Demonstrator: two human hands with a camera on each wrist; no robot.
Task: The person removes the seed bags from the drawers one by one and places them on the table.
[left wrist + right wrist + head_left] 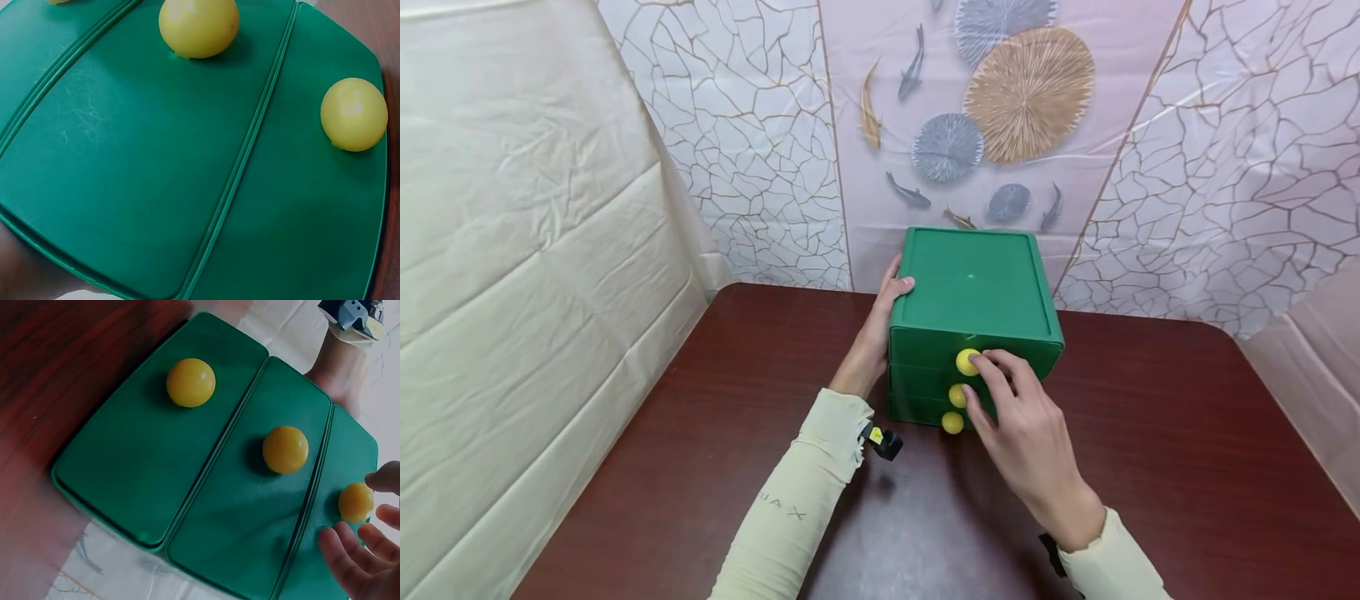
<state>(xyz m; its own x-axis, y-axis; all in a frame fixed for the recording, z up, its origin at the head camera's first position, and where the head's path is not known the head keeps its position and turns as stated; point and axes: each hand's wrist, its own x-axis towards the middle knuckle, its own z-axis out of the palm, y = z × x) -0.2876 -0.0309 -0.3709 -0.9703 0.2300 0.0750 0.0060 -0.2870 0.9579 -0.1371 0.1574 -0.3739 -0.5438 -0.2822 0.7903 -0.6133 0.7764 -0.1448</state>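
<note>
A green drawer box [973, 279] with three stacked drawers and a round yellow knob on each stands on the table. Against its left side my left hand [876, 329] rests, fingers extended along the wall and thumb on the top edge. My right hand [1026, 425] is at the front with fingers spread about the top knob [967, 362]. One fingertip meets that knob's right side, while the thumb is beside the middle knob [957, 395]. Below them is the bottom knob [952, 422]. All three drawers look closed in the right wrist view, which shows the drawer fronts [156, 444].
The dark red-brown table [760, 400] extends around the box. A patterned wall covering [895, 100] hangs close behind it, and a pale cloth [527, 250] drapes along the left. Each wrist wears a small dark device, such as the left one [883, 442].
</note>
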